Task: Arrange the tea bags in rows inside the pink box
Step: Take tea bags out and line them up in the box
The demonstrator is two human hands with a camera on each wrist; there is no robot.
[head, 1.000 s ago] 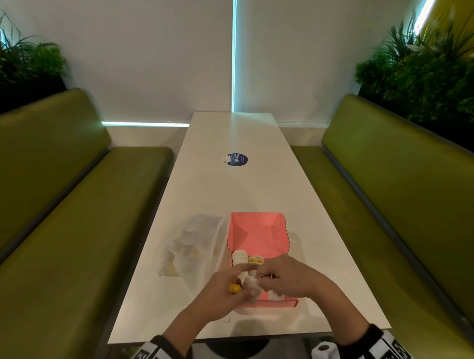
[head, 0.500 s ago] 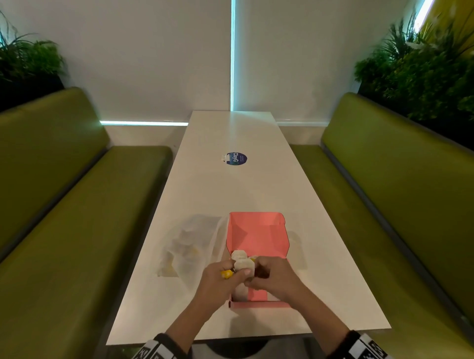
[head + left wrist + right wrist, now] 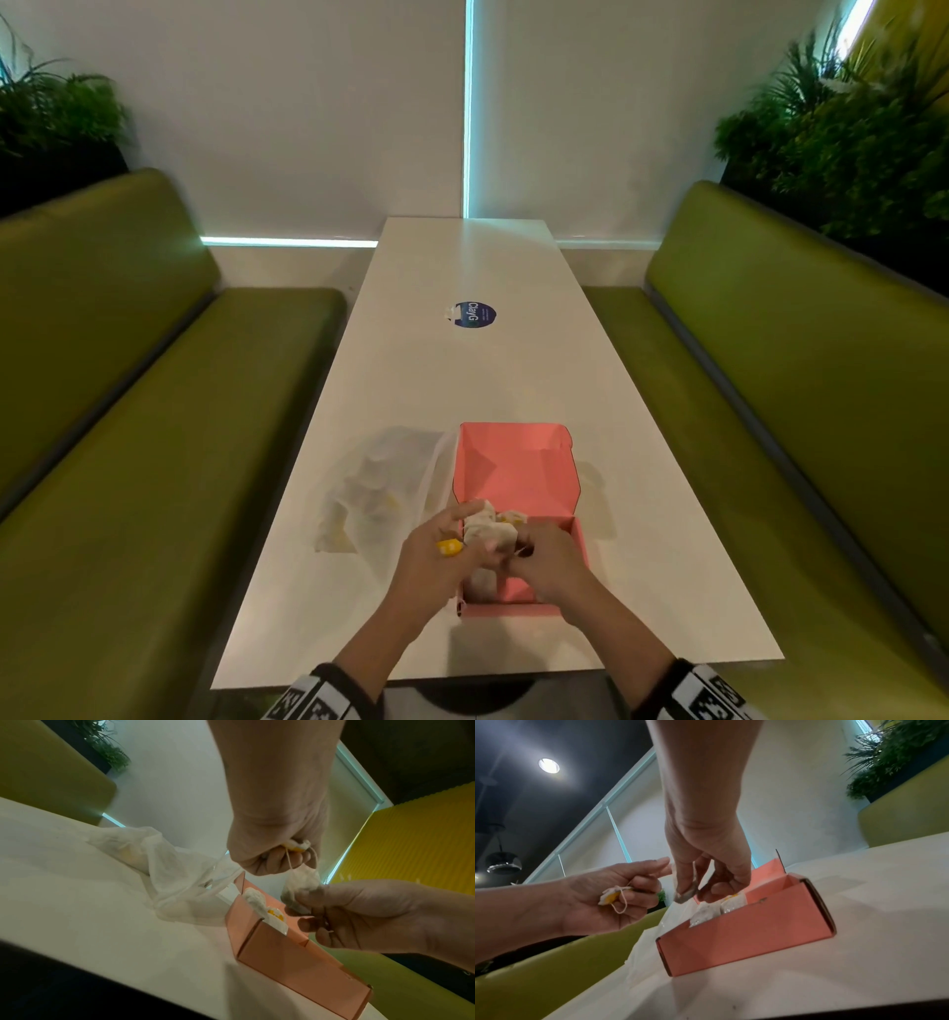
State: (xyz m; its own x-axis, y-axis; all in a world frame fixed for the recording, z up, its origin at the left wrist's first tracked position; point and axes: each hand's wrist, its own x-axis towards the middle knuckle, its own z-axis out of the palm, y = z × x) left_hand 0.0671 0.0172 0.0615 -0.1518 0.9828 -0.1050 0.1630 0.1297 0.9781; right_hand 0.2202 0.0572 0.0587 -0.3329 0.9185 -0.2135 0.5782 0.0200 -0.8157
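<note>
Tea bag (image 3: 300,888) hangs above the pink box (image 3: 744,939), pinched by the right hand (image 3: 365,914) while the left hand (image 3: 277,833) pinches its yellow tag (image 3: 611,896); placing is under way, and next it should be lowered beside the bags in the box (image 3: 718,908).

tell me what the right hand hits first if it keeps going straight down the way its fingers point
Probably the tea bags already standing in the pink box; the right hand hangs just above them, though depth is unclear.

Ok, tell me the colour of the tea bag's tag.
Yellow tag, clearest in the right wrist view.
</note>
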